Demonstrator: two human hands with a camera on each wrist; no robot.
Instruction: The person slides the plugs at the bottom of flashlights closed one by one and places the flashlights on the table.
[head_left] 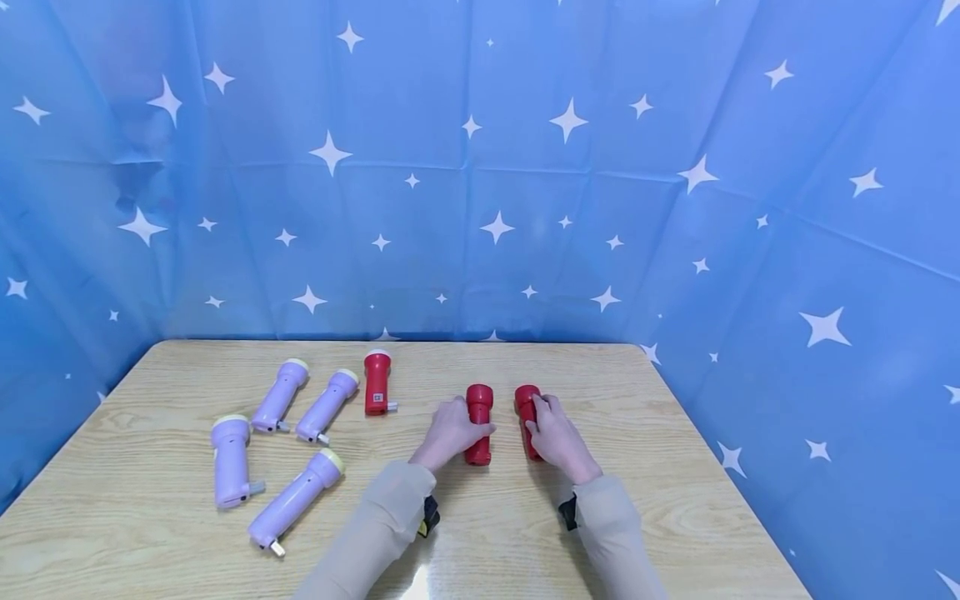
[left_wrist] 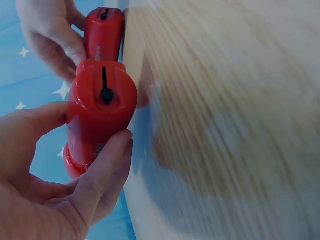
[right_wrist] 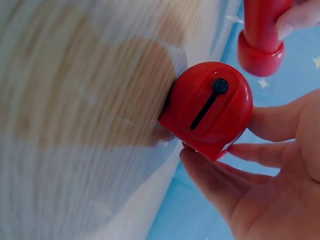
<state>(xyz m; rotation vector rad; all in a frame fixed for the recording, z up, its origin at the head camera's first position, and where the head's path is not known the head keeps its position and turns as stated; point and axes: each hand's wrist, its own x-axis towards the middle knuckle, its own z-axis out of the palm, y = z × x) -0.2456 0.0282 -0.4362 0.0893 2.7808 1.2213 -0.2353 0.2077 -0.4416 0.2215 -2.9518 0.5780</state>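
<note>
My left hand (head_left: 452, 432) holds a red flashlight (head_left: 479, 401) near the table's middle, its head toward the back. In the left wrist view, thumb and fingers pinch the sides of this flashlight (left_wrist: 100, 122); a black slot with a round knob shows on its end. Just to the right, my right hand (head_left: 557, 435) grips a second red flashlight (head_left: 527, 397), which lies nearly parallel. The right wrist view shows that flashlight's rounded end (right_wrist: 210, 112) close over the wood, with thumb and fingertips at its sides.
A third red flashlight (head_left: 377, 383) lies left of my hands, a small pale tab sticking out at its base. Several lilac flashlights, one of them nearest the front (head_left: 296, 500), lie on the left of the wooden table (head_left: 697, 533). A blue starry curtain (head_left: 420, 250) hangs behind.
</note>
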